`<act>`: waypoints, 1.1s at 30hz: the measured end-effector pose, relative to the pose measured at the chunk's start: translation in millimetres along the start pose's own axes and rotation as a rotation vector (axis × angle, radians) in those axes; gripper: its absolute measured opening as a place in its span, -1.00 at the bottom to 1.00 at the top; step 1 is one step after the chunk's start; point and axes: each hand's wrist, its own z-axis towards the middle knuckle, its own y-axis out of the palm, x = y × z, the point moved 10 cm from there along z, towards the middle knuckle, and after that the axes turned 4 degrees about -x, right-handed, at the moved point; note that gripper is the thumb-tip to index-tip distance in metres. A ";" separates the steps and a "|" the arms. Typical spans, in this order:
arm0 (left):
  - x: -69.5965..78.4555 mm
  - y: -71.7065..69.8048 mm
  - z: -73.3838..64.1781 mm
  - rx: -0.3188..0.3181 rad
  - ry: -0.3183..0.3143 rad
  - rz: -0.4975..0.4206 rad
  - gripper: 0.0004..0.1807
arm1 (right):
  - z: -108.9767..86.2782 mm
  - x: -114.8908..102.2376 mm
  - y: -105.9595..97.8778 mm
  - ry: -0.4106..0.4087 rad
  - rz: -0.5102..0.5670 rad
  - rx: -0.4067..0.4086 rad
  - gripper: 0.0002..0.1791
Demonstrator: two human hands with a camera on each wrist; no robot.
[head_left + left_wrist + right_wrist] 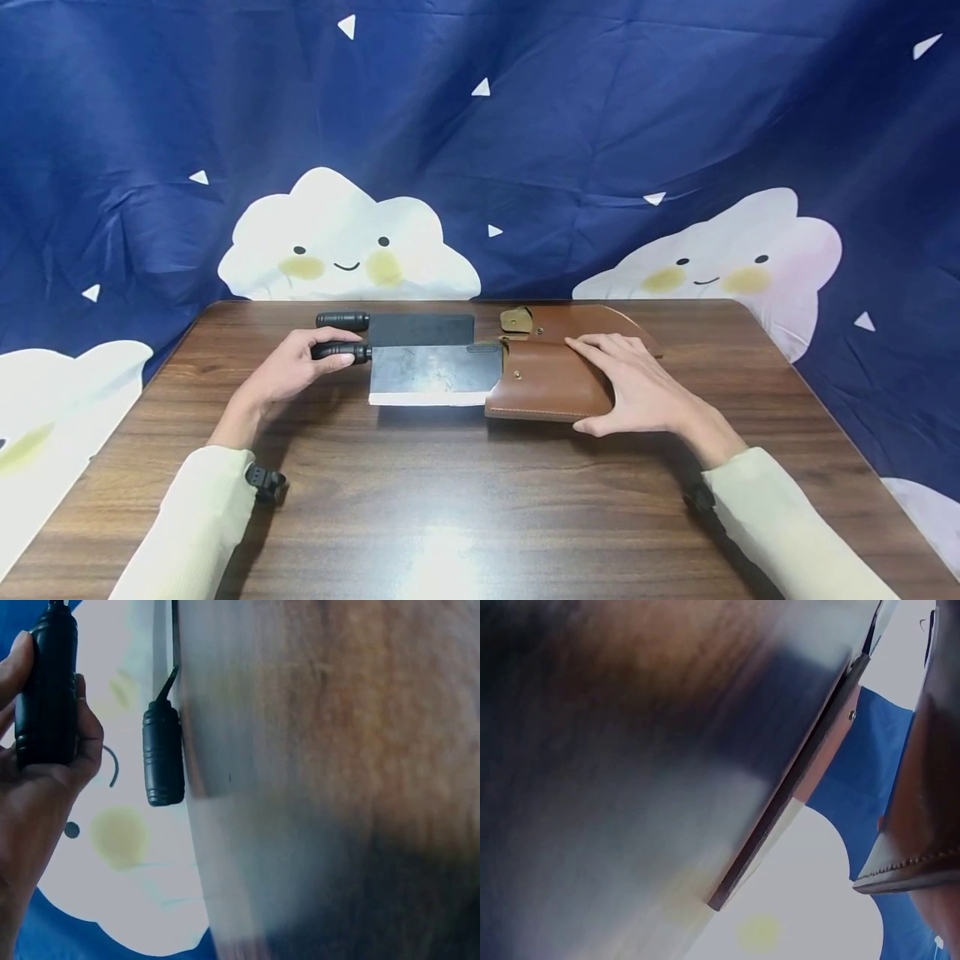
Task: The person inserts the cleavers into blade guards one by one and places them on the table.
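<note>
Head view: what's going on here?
A person's left hand holds the front cleaver by its handle; the right hand grips the front sheath. Both things are held above the table, the blade's end at the sheath's mouth; I can't tell if any of it is inside. Behind them, the rear cleaver and rear sheath lie on the table, a gap between them.
</note>
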 end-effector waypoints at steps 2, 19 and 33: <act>0.3 0.9 0.5 -0.004 0.003 0.010 -0.66 | 0.8 -0.8 0.6 -0.004 0.005 0.005 0.26; -11.0 -8.7 0.1 0.107 -0.036 -0.254 -0.54 | 4.8 -9.1 -1.9 -0.033 0.052 0.064 0.23; -1.7 0.5 3.9 0.116 -0.053 -0.338 -0.49 | 15.0 -17.5 1.1 -0.019 0.060 0.046 0.24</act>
